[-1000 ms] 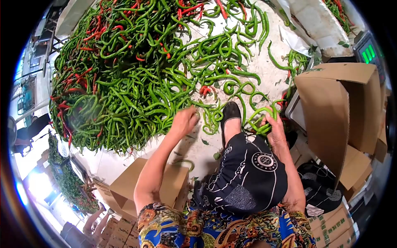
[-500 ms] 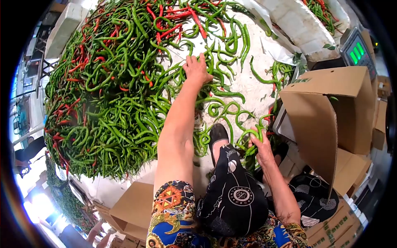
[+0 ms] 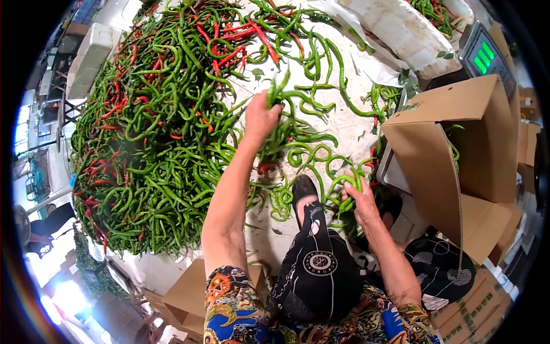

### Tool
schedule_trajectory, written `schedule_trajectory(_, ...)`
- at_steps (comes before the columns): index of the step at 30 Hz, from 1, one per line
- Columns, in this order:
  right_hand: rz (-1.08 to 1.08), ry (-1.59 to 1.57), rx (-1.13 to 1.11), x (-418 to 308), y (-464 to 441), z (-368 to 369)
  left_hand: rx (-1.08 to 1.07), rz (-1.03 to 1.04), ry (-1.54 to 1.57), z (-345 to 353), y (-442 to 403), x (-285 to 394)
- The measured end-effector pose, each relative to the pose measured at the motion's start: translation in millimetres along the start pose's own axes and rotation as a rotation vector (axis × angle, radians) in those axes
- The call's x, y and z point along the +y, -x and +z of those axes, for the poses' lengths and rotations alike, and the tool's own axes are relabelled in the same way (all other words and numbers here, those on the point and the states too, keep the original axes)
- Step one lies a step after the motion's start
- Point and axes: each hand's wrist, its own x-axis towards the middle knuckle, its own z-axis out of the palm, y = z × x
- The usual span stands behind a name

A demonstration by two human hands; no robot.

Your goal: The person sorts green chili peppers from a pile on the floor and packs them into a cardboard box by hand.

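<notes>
My left hand is closed around a bunch of long green chili peppers at the right edge of the big heap; some of the bunch is blurred by motion. Lower right, my right hand grips several curved green chili peppers, thumb on top. Between the hands, more green chili peppers lie loose on the white surface. The heap of green and red chili peppers fills the left side. Long red chili peppers lie at its top right.
An open cardboard box stands to the right, beside a scale with a lit green display. A white foam box is at the top right. My shoe rests on the surface. Another cardboard box sits lower left.
My left hand has closed on green chili peppers and drawn slightly down and left, dragging some along. My right hand keeps its hold, nearly still. The view has shifted slightly.
</notes>
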Motion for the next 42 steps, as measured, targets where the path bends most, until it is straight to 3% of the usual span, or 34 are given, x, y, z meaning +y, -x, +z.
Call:
schedule_trajectory(1, 0.008, -0.023, 0.001, -4.4, 2.3, 1.1, -0.024, -0.171, 0.357, -25.2, -0.3, 18.2)
schedule_trajectory(3, -0.013, -0.015, -0.002, -4.7, 1.2, -0.7, -0.104, -0.317, 0.531, -64.5, 0.3, 27.1)
schedule_trajectory(5, 0.016, -0.048, -0.009, -5.5, 4.2, -1.4, -0.236, -0.443, 0.483, -82.5, 12.5, 31.1)
schedule_trajectory(7, 0.007, -0.072, -0.026, -10.2, 9.2, -0.5, -0.266, -0.584, 0.75, -99.8, 19.7, 40.0)
schedule_trajectory(9, -0.04, -0.11, -0.077, -16.3, 11.4, -1.3, -0.238, -0.59, 1.044, -121.1, 27.9, 60.2)
schedule_trajectory(17, -0.137, -0.273, -0.333, -80.8, 35.6, 23.7, -0.282, -0.508, 1.379, -151.5, 29.7, 152.3)
schedule_trajectory(25, -0.175, -0.585, -0.599, -106.9, 79.5, 52.1, -0.299, -0.568, 1.425, -157.8, 30.3, 237.2)
schedule_trajectory(27, -0.068, -0.625, -0.711, -120.8, 101.9, 49.4, -0.227, -0.608, 1.438, -156.5, 28.9, 253.7)
schedule_trajectory(29, -0.196, -0.54, -0.741, -121.3, 111.0, 48.5, -0.196, -0.544, 1.354, -155.7, 27.8, 262.9)
schedule_trajectory(31, -0.279, -0.314, -0.708, -123.1, 116.8, 43.9, -0.153, -0.54, 1.325, -158.9, 33.2, 281.5)
schedule_trajectory(33, -0.305, -0.152, -0.541, -129.5, 132.9, 46.0, -0.158, -0.594, 1.329, -157.0, 43.0, 298.7)
schedule_trajectory(36, -0.268, -0.284, -0.489, -136.9, 140.8, 47.2, -0.218, -0.598, 1.38, -150.8, 59.5, 317.6)
schedule_trajectory(42, -0.257, -0.24, -0.484, -124.6, 153.1, 25.0, -0.345, -0.551, 1.388, -148.8, 82.9, 319.5)
